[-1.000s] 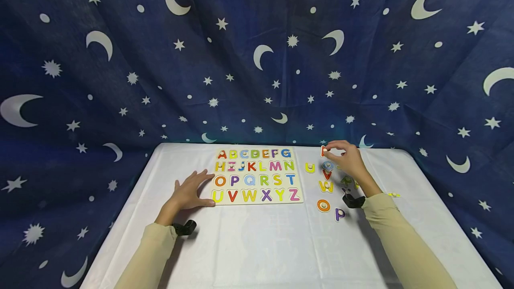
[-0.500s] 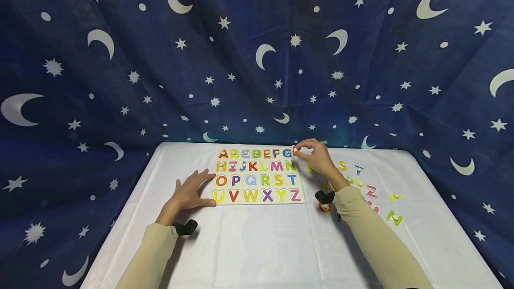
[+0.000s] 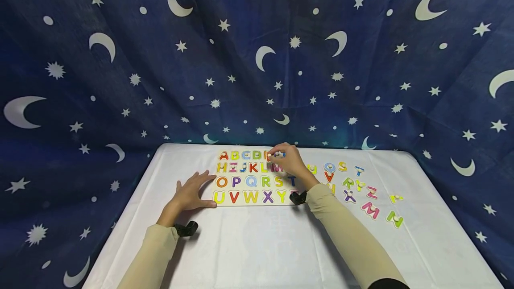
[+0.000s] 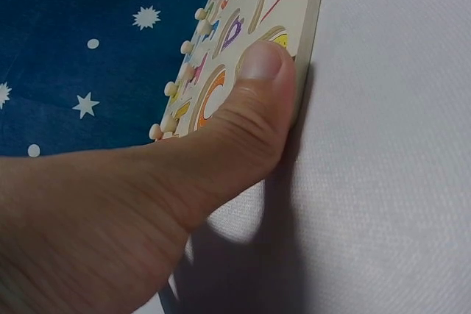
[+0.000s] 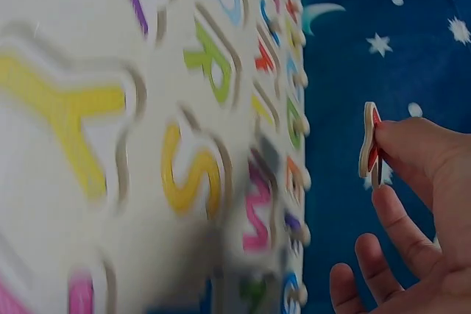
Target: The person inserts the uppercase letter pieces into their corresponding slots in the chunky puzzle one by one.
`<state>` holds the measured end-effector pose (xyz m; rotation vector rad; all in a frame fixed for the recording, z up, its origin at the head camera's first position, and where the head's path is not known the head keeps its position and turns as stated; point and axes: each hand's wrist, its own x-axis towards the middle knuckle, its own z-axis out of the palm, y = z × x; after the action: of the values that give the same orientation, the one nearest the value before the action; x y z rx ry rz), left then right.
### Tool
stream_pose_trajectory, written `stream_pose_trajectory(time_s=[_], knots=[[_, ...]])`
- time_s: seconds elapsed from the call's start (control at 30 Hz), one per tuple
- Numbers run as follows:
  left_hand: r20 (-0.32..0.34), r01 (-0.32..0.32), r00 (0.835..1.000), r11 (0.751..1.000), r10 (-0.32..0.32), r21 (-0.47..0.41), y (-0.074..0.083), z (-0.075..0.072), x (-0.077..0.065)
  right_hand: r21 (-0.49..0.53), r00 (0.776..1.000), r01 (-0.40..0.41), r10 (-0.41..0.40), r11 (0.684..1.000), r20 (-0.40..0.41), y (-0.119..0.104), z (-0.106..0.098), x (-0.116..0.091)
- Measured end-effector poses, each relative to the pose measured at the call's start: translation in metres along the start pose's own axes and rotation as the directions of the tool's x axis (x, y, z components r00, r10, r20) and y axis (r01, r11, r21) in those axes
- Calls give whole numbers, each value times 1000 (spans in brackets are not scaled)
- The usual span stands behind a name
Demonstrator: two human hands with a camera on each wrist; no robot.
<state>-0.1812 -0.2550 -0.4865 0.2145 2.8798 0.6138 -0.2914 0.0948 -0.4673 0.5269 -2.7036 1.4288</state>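
Note:
A wooden alphabet puzzle board lies on the table. Knobbed letters fill its top row and the start of the second row; the lower rows show bare printed slots. My left hand rests at the board's left side, fingers spread, and in the left wrist view its thumb presses on the near corner. My right hand is over the board's upper right part. Between thumb and index finger it pinches a red letter piece, seen edge-on and raised above the board in the right wrist view.
Several loose knobbed letters lie right of the board, among them a blue T, a pink M, a green N and a purple X. My right forearm covers part of that area. A starry curtain hangs behind the table.
My right hand has carried the red letter leftward from the loose letters, past the board's right edge, to over its upper rows. The left hand stays in place.

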Motion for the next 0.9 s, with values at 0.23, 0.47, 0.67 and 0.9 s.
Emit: stream_pose_trajectory(time_s=[0.23,0.47,0.67,0.9], knots=[[-2,-1,1000,1000,1,-13,1,0,-1,-6,1000,4,-4,1000,16,-4,32,6],[6,10,1000,1000,-10,-16,0,3,0,-86,998,65,-62,994,31,-1,54,8],[-1,-1,1000,1000,1,-14,0,4,0,-122,1000,12,-9,992,20,-1,63,8],[-1,-6,1000,1000,6,-19,-1,4,-1,-179,999,-46,47,983,-2,-3,71,9]])
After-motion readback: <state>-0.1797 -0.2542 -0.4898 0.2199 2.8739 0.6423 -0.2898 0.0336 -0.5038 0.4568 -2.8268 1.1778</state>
